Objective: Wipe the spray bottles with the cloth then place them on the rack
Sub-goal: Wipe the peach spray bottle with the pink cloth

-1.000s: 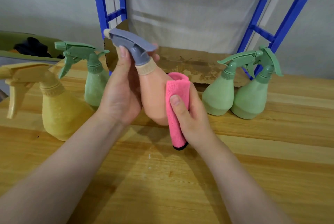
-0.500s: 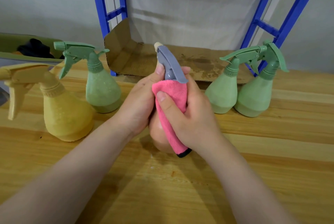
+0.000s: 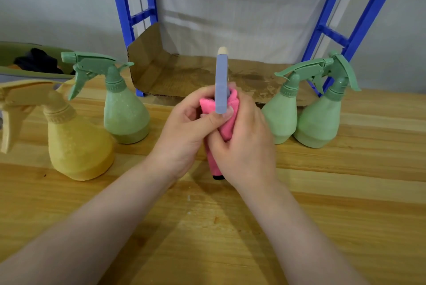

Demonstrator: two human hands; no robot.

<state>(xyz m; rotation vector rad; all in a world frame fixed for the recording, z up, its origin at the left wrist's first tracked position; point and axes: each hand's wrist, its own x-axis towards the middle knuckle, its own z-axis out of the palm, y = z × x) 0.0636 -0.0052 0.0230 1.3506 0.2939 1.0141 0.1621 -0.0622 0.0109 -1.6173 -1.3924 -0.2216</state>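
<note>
Wooden table (image 3: 345, 204), grey-headed spray bottle (image 3: 221, 82), pink cloth (image 3: 227, 128) wrapped

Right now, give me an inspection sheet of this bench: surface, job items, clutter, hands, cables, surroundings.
Surface: wooden table, small specks near the middle.
Job's things: held spray bottle with grey-blue head, body hidden by pink cloth; yellow bottle and green bottle stand at left; two green bottles stand close together at right; blue rack behind.
Clutter: stained cardboard sheet at the rack's base.
Hands: left hand grips the held bottle, thumb at the head; right hand wraps the cloth round it.
Cables: nothing seen.
Surroundings: grey wall; green bin with dark contents, far left.
</note>
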